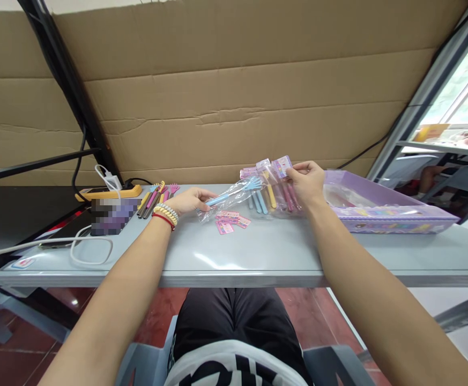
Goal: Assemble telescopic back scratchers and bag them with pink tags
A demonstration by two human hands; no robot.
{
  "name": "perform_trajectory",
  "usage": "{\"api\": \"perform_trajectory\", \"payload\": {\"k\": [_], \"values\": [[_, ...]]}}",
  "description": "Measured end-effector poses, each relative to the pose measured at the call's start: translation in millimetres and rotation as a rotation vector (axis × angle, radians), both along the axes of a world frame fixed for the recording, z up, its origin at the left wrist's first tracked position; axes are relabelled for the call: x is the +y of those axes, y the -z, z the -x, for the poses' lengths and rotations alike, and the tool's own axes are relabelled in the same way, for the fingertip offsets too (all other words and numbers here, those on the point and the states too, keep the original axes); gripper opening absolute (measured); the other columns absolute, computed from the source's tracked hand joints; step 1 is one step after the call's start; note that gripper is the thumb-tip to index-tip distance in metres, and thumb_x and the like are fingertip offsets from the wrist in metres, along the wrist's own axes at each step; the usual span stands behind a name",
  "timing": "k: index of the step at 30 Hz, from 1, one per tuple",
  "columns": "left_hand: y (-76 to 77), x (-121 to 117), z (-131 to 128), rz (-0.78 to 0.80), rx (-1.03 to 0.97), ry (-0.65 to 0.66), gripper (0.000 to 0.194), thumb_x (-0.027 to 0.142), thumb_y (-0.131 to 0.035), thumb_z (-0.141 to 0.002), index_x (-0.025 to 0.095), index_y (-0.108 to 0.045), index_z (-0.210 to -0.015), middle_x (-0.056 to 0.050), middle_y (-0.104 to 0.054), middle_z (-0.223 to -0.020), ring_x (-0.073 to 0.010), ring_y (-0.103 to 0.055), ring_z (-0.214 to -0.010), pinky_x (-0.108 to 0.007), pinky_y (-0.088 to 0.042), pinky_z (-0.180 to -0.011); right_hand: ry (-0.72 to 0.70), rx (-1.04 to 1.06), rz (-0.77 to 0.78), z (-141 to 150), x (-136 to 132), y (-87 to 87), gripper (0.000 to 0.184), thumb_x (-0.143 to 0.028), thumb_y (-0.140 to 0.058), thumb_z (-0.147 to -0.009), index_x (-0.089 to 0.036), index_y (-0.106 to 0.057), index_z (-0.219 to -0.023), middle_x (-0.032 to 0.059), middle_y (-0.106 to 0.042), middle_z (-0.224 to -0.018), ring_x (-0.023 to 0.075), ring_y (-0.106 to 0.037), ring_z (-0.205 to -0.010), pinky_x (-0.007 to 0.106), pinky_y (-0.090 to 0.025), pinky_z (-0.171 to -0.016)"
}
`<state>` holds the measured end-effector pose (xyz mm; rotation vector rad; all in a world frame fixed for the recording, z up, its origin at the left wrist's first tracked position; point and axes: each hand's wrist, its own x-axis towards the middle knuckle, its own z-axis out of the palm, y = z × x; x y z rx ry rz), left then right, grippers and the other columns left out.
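Observation:
My left hand (189, 201) is closed on the handle end of a light-blue back scratcher (221, 198) with a hand-shaped head, inside a clear plastic bag. At the right, my right hand (308, 181) pinches the purple printed card (282, 165) at the top of a bag. Bagged back scratchers in blue, yellow (272, 194) and pink (291, 195) lie between my hands, partly overlapping. Several small pink printed cards (228, 217) rest on the table in front of them.
Loose coloured back scratchers (154, 201) are piled left of my left hand. A purple box (394, 219) holding clear plastic stands at the right. Further left are a yellow power strip (131, 192), a white cable (93, 239) and a blurred-out item. Cardboard (234, 107) backs the grey table (250, 257).

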<state>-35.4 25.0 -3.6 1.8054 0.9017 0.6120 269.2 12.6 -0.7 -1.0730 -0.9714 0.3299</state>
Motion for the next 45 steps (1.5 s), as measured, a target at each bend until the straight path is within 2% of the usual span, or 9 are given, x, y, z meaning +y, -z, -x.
{"api": "perform_trajectory", "payload": {"k": [5, 12, 17, 19, 23, 27, 36, 45], "values": [[3.3, 4.3, 2.3, -0.003, -0.025, -0.053, 0.048, 0.009, -0.067, -0.051, 0.015, -0.072, -0.098, -0.001, -0.069, -0.074, -0.0117, -0.057, -0.065, -0.023, -0.043, -0.061, -0.098, 0.109, -0.041, -0.7, -3.7, -4.1, 0.019, -0.011, -0.069, -0.059, -0.020, -0.052, -0.064, -0.0009, -0.058, -0.060, 0.0148, -0.057, -0.054, 0.033, -0.052, -0.060], [5.1, 6.7, 2.8, -0.024, -0.008, -0.058, 0.048, 0.012, -0.069, -0.052, 0.014, -0.072, -0.100, -0.002, -0.069, -0.075, -0.0127, -0.057, -0.067, -0.024, -0.043, -0.060, -0.042, 0.021, -0.043, -1.6, -2.9, -1.9, 0.025, -0.010, -0.070, -0.051, -0.018, -0.053, -0.067, -0.0007, -0.059, -0.062, 0.0156, -0.059, -0.059, 0.029, -0.050, -0.058], [4.6, 6.2, 3.6, -0.036, 0.015, -0.049, 0.050, 0.012, -0.069, -0.055, 0.013, -0.070, -0.104, -0.003, -0.069, -0.079, -0.0118, -0.056, -0.067, -0.024, -0.044, -0.061, -0.109, -0.076, -0.046, -1.5, -0.9, 0.7, 0.046, -0.010, -0.064, -0.051, -0.018, -0.055, -0.094, -0.0015, -0.063, -0.070, 0.0159, -0.059, -0.060, 0.026, -0.046, -0.053], [4.6, 6.3, 3.7, -0.034, 0.024, -0.046, 0.050, 0.013, -0.069, -0.056, 0.012, -0.070, -0.106, -0.003, -0.068, -0.076, -0.0113, -0.056, -0.066, -0.024, -0.044, -0.061, -0.128, -0.130, -0.031, -1.1, 0.8, 2.4, 0.048, -0.012, -0.062, -0.054, -0.018, -0.056, -0.101, -0.0013, -0.062, -0.070, 0.0155, -0.058, -0.059, 0.025, -0.044, -0.052], [4.1, 5.7, 3.0, -0.035, 0.022, -0.031, 0.048, 0.012, -0.068, -0.058, 0.012, -0.070, -0.105, -0.002, -0.066, -0.073, -0.0105, -0.054, -0.064, -0.024, -0.044, -0.061, -0.048, -0.244, -0.029, -1.5, 4.0, 6.1, 0.029, -0.021, -0.059, -0.065, -0.017, -0.063, -0.093, 0.0018, -0.063, -0.074, 0.0159, -0.058, -0.065, 0.028, -0.047, -0.059], [2.9, 4.0, 1.5, -0.031, -0.005, -0.016, 0.047, 0.010, -0.068, -0.058, 0.011, -0.070, -0.104, -0.001, -0.065, -0.071, -0.0089, -0.052, -0.060, -0.023, -0.043, -0.059, -0.042, -0.223, -0.014, -3.0, 5.3, 8.0, 0.023, -0.027, -0.061, -0.070, -0.017, -0.063, -0.091, 0.0039, -0.065, -0.081, 0.0167, -0.059, -0.068, 0.030, -0.049, -0.060], [2.7, 4.8, 3.6, -0.023, -0.023, 0.010, 0.048, 0.011, -0.068, -0.059, 0.010, -0.069, -0.107, 0.001, -0.061, -0.064, -0.0082, -0.050, -0.055, -0.023, -0.041, -0.055, 0.016, -0.272, 0.029, -4.5, -4.2, 1.1, 0.028, -0.015, -0.064, -0.060, -0.016, -0.066, -0.088, 0.0004, -0.058, -0.073, 0.0126, -0.051, -0.061, 0.027, -0.045, -0.060], [1.2, 3.3, 3.2, -0.038, -0.022, 0.037, 0.048, 0.012, -0.068, -0.060, 0.010, -0.069, -0.108, 0.001, -0.061, -0.066, -0.0081, -0.049, -0.056, -0.023, -0.041, -0.055, -0.078, -0.199, 0.048, 0.8, -11.1, -3.0, 0.037, -0.016, -0.076, -0.048, -0.015, -0.064, -0.082, -0.0039, -0.054, -0.064, 0.0106, -0.049, -0.058, 0.026, -0.046, -0.059]]}}
